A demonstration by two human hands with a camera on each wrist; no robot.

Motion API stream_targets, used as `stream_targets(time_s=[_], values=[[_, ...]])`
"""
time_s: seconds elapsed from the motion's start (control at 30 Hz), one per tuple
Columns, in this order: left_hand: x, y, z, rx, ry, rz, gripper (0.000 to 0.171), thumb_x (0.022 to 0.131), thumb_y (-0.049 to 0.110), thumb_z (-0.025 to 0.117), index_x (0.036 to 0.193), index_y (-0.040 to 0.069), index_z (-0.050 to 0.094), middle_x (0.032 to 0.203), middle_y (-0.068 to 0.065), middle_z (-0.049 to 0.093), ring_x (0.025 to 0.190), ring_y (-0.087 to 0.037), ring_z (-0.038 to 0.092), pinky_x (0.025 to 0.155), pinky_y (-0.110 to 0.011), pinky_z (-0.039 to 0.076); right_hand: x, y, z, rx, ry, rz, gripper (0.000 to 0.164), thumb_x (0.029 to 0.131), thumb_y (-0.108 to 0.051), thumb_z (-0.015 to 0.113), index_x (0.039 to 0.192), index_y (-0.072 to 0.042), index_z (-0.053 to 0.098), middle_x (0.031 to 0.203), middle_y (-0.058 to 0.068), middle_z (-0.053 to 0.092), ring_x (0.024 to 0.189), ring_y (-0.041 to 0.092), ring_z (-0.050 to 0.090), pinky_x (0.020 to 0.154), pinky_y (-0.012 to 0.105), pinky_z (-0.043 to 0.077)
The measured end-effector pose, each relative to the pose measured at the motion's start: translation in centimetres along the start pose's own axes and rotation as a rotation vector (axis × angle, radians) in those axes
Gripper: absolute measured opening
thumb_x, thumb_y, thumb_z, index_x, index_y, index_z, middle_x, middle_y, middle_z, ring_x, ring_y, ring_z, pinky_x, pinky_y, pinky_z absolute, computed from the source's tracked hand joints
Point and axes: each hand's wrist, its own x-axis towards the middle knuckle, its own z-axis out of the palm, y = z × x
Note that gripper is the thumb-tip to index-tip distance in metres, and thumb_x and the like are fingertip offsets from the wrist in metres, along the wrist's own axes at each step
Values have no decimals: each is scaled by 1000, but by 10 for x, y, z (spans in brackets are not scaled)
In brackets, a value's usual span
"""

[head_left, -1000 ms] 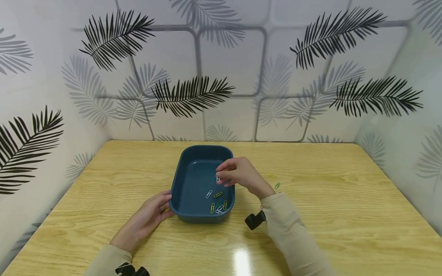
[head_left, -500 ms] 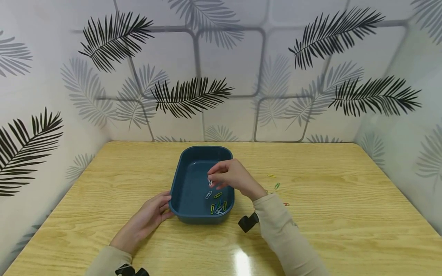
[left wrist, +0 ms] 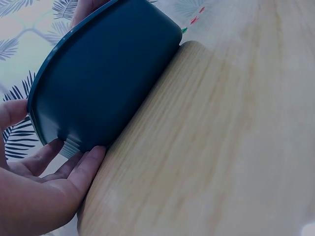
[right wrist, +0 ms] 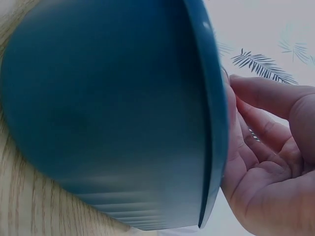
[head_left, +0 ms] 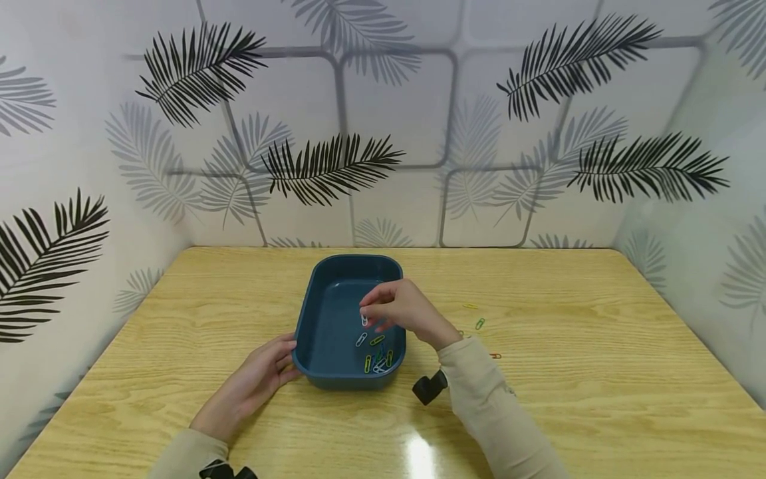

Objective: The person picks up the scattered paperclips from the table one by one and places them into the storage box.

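My right hand pinches a white paper clip between thumb and fingertips, above the inside of a dark blue plastic bin. Several yellow, white, blue and green paper clips lie in the bin's near right part, among them a white paper clip and a yellow paper clip. My left hand holds the bin's left side; in the left wrist view one digit is at the rim and other fingers rest against the outer wall. From the right wrist, the bin's wall hides the held clip's lower part.
Right of the bin, a yellow paper clip, a green one and a red one lie on the wooden table. Another sits partly behind the right wrist. A leaf-patterned wall stands behind the table.
The right hand has moved left over the bin with the white paper clip, then almost stopped. Its sleeve has uncovered the red clip on the table. The left hand has stayed at the bin.
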Motion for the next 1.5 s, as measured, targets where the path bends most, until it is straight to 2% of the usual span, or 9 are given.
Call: stream_targets(time_s=[0.2,0.4,0.63,0.9,1.07,1.23,1.4,1.5], values=[[-1,0,-1,3,-12,-6,56,103,17,44,147,-9,21,123,-5,54,108,-12,55,93,-31,47,0,2,1,-7,6,5,16,91,-6,67,100,7,69,83,9,69,84,39,67,72,49,56],[-1,2,0,-2,-7,-14,57,103,17,44,148,-9,20,124,-6,54,109,-12,56,93,-30,47,2,4,2,-25,-6,7,21,91,-8,67,102,9,68,84,11,69,84,36,67,73,46,56],[-1,4,0,-6,-5,-9,57,102,16,44,147,-10,21,124,-7,55,108,-12,56,92,-31,47,6,4,3,-33,5,18,16,91,-8,67,100,5,70,92,20,69,85,35,67,75,47,56],[1,5,-1,-8,-6,-9,56,102,15,44,146,-11,22,123,-6,56,108,-13,56,92,-31,47,7,7,2,-48,-21,4,18,92,-8,66,102,6,69,91,19,69,86,36,67,76,48,55],[2,5,-1,-9,1,-19,56,102,16,45,147,-10,23,127,-8,53,110,-13,55,93,-32,47,2,13,-9,-33,-39,-15,19,94,-11,64,103,5,69,96,22,68,86,33,67,79,51,54],[2,4,-2,-1,9,-19,55,102,17,45,147,-9,24,129,-9,52,111,-14,55,94,-32,46,-6,18,-27,-23,-6,14,24,96,-15,62,107,6,67,98,21,67,83,23,68,77,42,56],[3,3,-1,9,22,-16,54,102,16,45,146,-9,25,128,-9,53,109,-13,55,93,-32,47,-18,25,-48,-38,41,57,27,97,-17,61,108,7,66,93,14,68,83,23,67,76,40,56],[3,3,-1,11,25,-16,54,102,15,44,146,-9,25,127,-9,53,108,-13,56,93,-32,47,-28,31,-59,-84,32,79,29,97,-18,61,110,7,66,96,17,68,85,24,67,75,36,56]])
